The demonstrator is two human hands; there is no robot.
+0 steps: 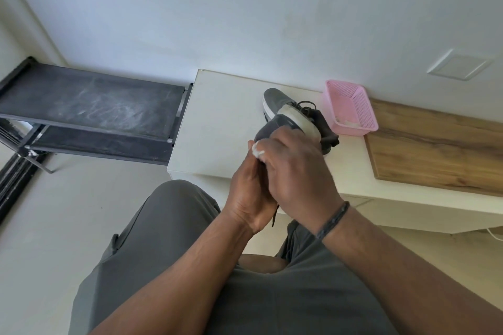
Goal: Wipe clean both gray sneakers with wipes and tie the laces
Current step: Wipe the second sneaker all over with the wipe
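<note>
I hold one gray sneaker (283,122) in the air above the white table's near edge, its white sole turned up and to the right. My left hand (249,196) grips it from below, near the opening, and a black lace hangs down beneath that hand. My right hand (294,171) lies over the shoe's side and pinches a crumpled white wipe (256,150) against the gray upper. The second gray sneaker (275,99) lies on the table behind, partly hidden, with its black laces loose.
A pink mesh basket (351,109) with a bit of white inside stands on the white table (217,117) by the wall. A wood-grain panel (435,149) lies to its right. A black shoe rack (89,109) stands left of the table. My gray-trousered knees fill the foreground.
</note>
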